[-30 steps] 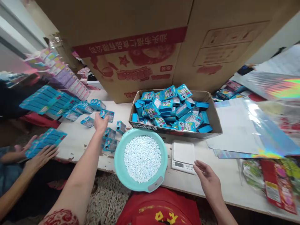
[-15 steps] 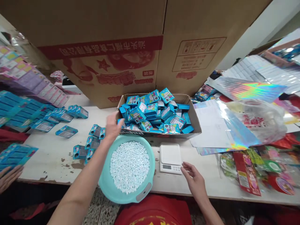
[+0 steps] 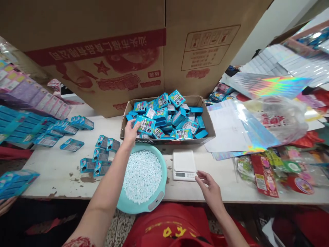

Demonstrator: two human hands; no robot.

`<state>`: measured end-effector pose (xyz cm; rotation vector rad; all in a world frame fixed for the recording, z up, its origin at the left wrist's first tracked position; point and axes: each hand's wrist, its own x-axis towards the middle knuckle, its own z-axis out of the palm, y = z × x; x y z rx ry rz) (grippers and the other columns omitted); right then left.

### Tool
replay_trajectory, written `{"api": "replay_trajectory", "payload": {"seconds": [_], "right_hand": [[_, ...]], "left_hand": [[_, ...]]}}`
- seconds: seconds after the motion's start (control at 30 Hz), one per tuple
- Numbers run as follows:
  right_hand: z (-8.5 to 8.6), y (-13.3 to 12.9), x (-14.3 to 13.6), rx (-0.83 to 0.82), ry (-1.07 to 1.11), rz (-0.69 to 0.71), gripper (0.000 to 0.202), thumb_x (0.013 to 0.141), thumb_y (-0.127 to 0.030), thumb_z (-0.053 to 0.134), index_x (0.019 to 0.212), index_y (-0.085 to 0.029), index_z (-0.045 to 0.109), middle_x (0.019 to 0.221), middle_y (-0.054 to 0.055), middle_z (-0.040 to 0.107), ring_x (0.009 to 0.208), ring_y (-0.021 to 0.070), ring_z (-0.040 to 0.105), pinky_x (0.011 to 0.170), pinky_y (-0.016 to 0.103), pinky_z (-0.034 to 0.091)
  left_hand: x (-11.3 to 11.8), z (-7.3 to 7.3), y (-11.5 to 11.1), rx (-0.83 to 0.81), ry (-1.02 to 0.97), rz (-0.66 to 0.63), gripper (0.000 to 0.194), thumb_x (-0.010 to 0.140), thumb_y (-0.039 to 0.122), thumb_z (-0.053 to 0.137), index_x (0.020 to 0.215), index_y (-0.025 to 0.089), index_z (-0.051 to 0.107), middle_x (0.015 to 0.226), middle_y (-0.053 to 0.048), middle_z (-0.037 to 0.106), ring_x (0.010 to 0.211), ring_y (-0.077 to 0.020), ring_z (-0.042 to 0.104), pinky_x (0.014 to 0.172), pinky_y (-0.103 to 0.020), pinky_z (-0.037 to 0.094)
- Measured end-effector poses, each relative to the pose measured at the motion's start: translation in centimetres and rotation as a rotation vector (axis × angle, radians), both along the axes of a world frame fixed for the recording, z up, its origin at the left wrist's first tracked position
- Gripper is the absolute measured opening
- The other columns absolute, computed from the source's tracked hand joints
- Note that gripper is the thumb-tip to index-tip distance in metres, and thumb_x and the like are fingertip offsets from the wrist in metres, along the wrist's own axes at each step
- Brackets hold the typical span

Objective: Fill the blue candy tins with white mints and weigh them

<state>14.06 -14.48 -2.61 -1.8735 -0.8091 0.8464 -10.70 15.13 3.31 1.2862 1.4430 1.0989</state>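
My left hand [image 3: 131,132] is at the left end of an open cardboard tray [image 3: 211,128], its thumb and fingers closed on a small blue candy box [image 3: 145,125] with colourful print. Many similar boxes fill the tray. Below that arm sits a turquoise basin [image 3: 162,164] of pale blue pellets [image 3: 144,175]. My right hand [image 3: 208,187] rests beside the lower right corner of a white digital scale [image 3: 184,161], fingers apart and holding nothing. Several blue boxes [image 3: 100,155] stand on the table to the left of the basin.
A large brown carton [image 3: 128,27] rises behind the tray. Right of it lie white and holographic sheets [image 3: 228,127], a plastic bag [image 3: 277,118] and candy packets [image 3: 264,175]. Blue boxes [image 3: 72,144] and another person's hand [image 3: 7,205] are at the left.
My left hand has moved right over the tray's end and now grips a blue box. My right hand stays by the scale. The view has shifted slightly.
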Motion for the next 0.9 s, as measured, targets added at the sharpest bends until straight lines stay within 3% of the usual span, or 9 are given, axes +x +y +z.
{"api": "replay_trajectory", "payload": {"seconds": [0.1, 0.17, 0.27, 0.37, 0.47, 0.57, 0.73, 0.8, 0.9], "right_hand": [[0.5, 0.8, -1.0, 0.025, -0.005, 0.043, 0.042, 0.074, -0.053, 0.063, 0.097, -0.018, 0.065, 0.095, 0.011, 0.069, 0.087, 0.0247, 0.064, 0.08, 0.043, 0.053], [1.2, 1.7, -2.2, 0.065, -0.031, 0.103, 0.039, 0.077, -0.05, 0.061, 0.1, -0.018, 0.063, 0.098, 0.012, 0.068, 0.089, 0.0242, 0.064, 0.082, 0.043, 0.052], [2.6, 3.3, -4.1, 0.167, -0.082, 0.154, 0.046, 0.08, -0.044, 0.061, 0.118, -0.02, 0.054, 0.111, 0.013, 0.063, 0.095, 0.0233, 0.062, 0.08, 0.041, 0.052], [4.2, 4.2, -5.2, 0.304, -0.148, 0.185, 0.07, 0.073, -0.044, 0.07, 0.133, -0.023, 0.04, 0.132, 0.015, 0.049, 0.114, 0.0257, 0.053, 0.083, 0.041, 0.052], [5.6, 4.0, -5.6, 0.382, -0.133, 0.452, 0.053, 0.069, -0.04, 0.075, 0.117, -0.026, 0.055, 0.122, 0.009, 0.058, 0.119, 0.0266, 0.051, 0.096, 0.044, 0.045], [6.3, 2.9, -5.9, 0.302, -0.011, 0.621, 0.03, 0.068, -0.036, 0.076, 0.092, -0.025, 0.061, 0.096, 0.005, 0.067, 0.097, 0.024, 0.062, 0.089, 0.04, 0.048], [5.5, 0.9, -7.7, 0.017, 0.227, 0.338, 0.039, 0.062, -0.04, 0.077, 0.09, -0.022, 0.057, 0.082, 0.001, 0.066, 0.071, 0.0185, 0.061, 0.066, 0.03, 0.051], [4.8, 0.4, -8.7, -0.022, 0.311, 0.32, 0.041, 0.061, -0.042, 0.076, 0.091, -0.021, 0.059, 0.082, 0.001, 0.066, 0.071, 0.0188, 0.061, 0.067, 0.031, 0.051], [3.8, 0.2, -10.1, -0.057, 0.386, 0.347, 0.041, 0.06, -0.044, 0.076, 0.089, -0.02, 0.06, 0.079, 0.001, 0.066, 0.07, 0.0188, 0.061, 0.068, 0.031, 0.051]], "left_hand": [[0.4, 0.4, -4.0, -0.372, -0.492, -0.004, 0.021, 0.08, 0.033, 0.062, 0.093, 0.017, 0.058, 0.079, -0.003, 0.065, 0.063, -0.0144, 0.06, 0.055, -0.027, 0.051], [0.9, 0.4, -6.5, -0.542, -0.689, -0.018, 0.018, 0.08, 0.03, 0.064, 0.09, 0.016, 0.06, 0.075, -0.004, 0.065, 0.059, -0.0128, 0.06, 0.05, -0.023, 0.049], [1.9, -0.1, -10.0, -0.691, -0.826, -0.037, 0.016, 0.079, 0.029, 0.066, 0.087, 0.016, 0.062, 0.075, -0.004, 0.067, 0.057, -0.0125, 0.06, 0.049, -0.022, 0.049], [2.6, -1.3, -14.0, -0.857, -0.803, -0.202, 0.02, 0.073, 0.031, 0.071, 0.08, 0.014, 0.063, 0.071, -0.004, 0.066, 0.056, -0.013, 0.059, 0.051, -0.024, 0.048], [2.5, -2.8, -17.5, -0.944, -0.662, -0.474, 0.027, 0.068, 0.037, 0.075, 0.077, 0.013, 0.065, 0.072, -0.006, 0.066, 0.061, -0.0151, 0.06, 0.058, -0.026, 0.048], [0.7, -4.5, -17.9, -0.709, -0.299, -0.624, 0.031, 0.075, 0.045, 0.066, 0.081, 0.015, 0.066, 0.08, -0.007, 0.067, 0.073, -0.0187, 0.061, 0.066, -0.028, 0.048], [-2.4, -8.3, -12.8, -0.033, 0.545, -0.311, 0.026, 0.086, 0.033, 0.052, 0.104, 0.019, 0.064, 0.113, -0.011, 0.061, 0.112, -0.0261, 0.051, 0.099, -0.04, 0.036], [-2.0, -9.8, -11.9, 0.019, 0.739, -0.294, 0.031, 0.086, 0.034, 0.051, 0.112, 0.018, 0.061, 0.123, -0.014, 0.054, 0.119, -0.0281, 0.045, 0.102, -0.042, 0.033], [0.0, -11.1, -13.3, -0.014, 0.899, -0.414, 0.036, 0.088, 0.042, 0.048, 0.112, 0.019, 0.06, 0.127, -0.013, 0.051, 0.115, -0.0298, 0.044, 0.096, -0.044, 0.035]]}}
